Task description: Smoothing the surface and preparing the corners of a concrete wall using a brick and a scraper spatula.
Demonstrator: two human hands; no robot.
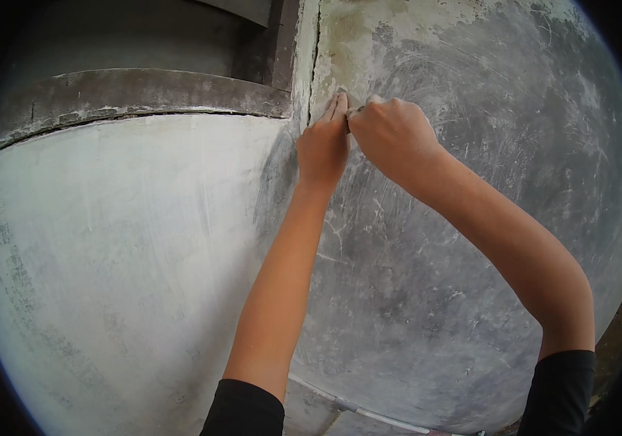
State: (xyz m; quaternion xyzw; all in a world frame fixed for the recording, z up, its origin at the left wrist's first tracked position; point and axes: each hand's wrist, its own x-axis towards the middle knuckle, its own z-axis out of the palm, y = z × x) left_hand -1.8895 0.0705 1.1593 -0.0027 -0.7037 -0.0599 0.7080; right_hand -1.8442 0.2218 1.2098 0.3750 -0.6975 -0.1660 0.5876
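Nearest you, the black short sleeves (244,410) at the lower edge, bare arms reaching up, and here's your right hand (394,134), fist closed around a thin grey flat-bladed tool (353,99), its handle mostly hidden by your knuckles! Your left hand (323,145) has its fingers straight up alongside the blade; pinching or merely backing it, I can't tell. The tool sits by the upper left edge of the mottled grey plastered wall (434,291), just right of a dark jagged crack (317,36). My call: blade low-angled, pressure even, fingertips behind its edge. Over to the left, a smooth whitish wall (122,240), topped by a weathered dark brown ledge (165,91)
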